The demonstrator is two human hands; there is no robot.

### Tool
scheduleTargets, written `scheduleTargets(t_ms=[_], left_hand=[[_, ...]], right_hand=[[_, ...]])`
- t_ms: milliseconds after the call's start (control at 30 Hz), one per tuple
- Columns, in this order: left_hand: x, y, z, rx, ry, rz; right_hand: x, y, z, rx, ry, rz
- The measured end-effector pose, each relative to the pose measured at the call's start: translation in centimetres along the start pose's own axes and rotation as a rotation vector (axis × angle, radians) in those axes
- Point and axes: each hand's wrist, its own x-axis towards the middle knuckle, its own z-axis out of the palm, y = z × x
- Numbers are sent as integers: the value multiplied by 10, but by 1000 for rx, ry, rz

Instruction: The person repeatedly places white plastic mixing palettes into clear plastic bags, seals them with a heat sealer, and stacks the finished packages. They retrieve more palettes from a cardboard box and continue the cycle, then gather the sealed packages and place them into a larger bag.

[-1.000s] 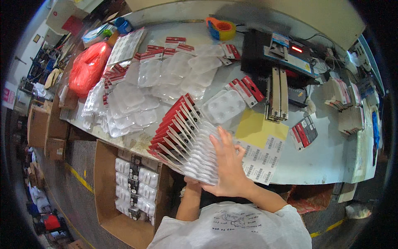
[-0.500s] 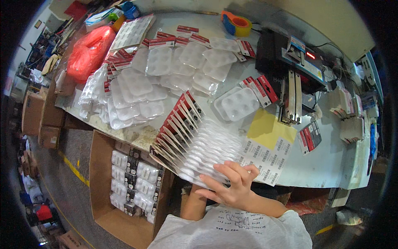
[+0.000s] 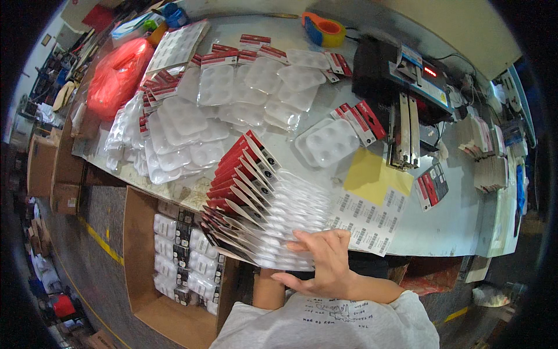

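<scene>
A fanned stack of white plastic trays (image 3: 296, 203) in clear bags, with red-and-black header cards (image 3: 238, 174), tilts over the table's near edge. My right hand (image 3: 325, 262) is at the stack's near right side, its fingertips touching the packs' edges and its thumb held well apart from them. From below comes my left forearm (image 3: 268, 291); the stack covers my left hand, so its fingers are hidden. Just beyond the fanned stack lies a small pile of packed six-cup trays (image 3: 328, 142).
Many bagged trays (image 3: 215, 84) spread across the table's far left, near a red plastic bag (image 3: 119, 75). Right of my hand lie a barcode label sheet (image 3: 369, 218) and yellow paper (image 3: 375, 174). A black sealing machine (image 3: 401, 87) stands behind. An open carton (image 3: 142, 262) holds packs below left.
My right hand's fingers have straightened, and its thumb has spread away from the others. More header cards now fan apart at the stack's left side. The view has shifted slightly.
</scene>
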Motion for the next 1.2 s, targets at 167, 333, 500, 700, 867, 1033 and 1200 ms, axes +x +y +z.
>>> scheduleTargets(t_ms=[167,333,500,700,867,1033,1200], left_hand=[[-7,0,-1,25,-9,-14],[-10,1,-3,65,-22,-45],[-13,4,-6,99,-35,-68],[-14,7,-10,139,-58,-102],[-14,9,-13,156,-70,-126],[-11,11,-14,195,-74,-135],[-10,13,-14,217,-79,-145]], right_hand=[[7,-4,-13,-6,-78,66],[11,-7,-17,-100,-10,37],[11,-4,-17,-78,-44,9],[10,-1,-21,123,13,71],[9,3,-23,97,13,111],[10,5,-28,50,-24,150],[12,3,-30,-54,52,152]])
